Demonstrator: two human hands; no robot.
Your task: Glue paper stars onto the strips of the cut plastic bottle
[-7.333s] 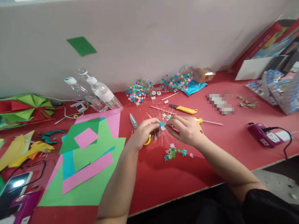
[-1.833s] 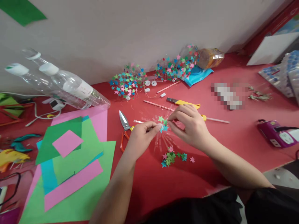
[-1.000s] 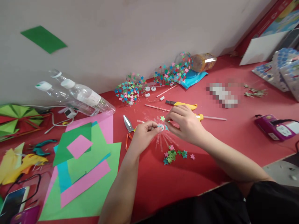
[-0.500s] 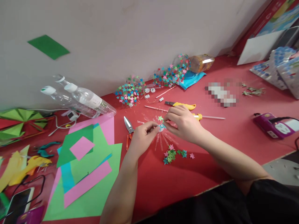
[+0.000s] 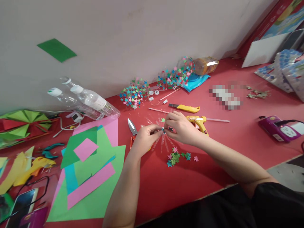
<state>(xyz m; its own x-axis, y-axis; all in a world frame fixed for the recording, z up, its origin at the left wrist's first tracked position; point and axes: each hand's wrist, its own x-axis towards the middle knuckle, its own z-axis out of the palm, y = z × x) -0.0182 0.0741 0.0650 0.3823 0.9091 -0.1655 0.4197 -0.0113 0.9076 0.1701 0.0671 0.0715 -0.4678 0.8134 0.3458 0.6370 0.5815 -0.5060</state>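
My left hand [image 5: 147,138] and my right hand [image 5: 180,126] meet over the red table, fingertips nearly touching. Both pinch a small blue star [image 5: 163,130] between them. Thin clear strips [image 5: 162,145] spread out in a burst beneath my fingers, and a light green star [image 5: 162,120] shows at the top of them. Just below lies a small pile of green, pink and blue stars [image 5: 175,157]. Scissors [image 5: 132,126] with orange handles lie beside my left hand. A yellow glue gun [image 5: 201,122] is partly covered by my right hand.
Coloured paper sheets [image 5: 95,177] cover the left side. Plastic bottles [image 5: 92,101] lean at the wall. Star-covered balls [image 5: 133,95], a yellow cutter [image 5: 187,108] and a blue packet [image 5: 194,83] lie behind my hands. A purple power socket [image 5: 276,128] is at right.
My right hand has moved slightly left and down, closer to my left fingertips, uncovering more of the glue gun. The view has shifted a little.
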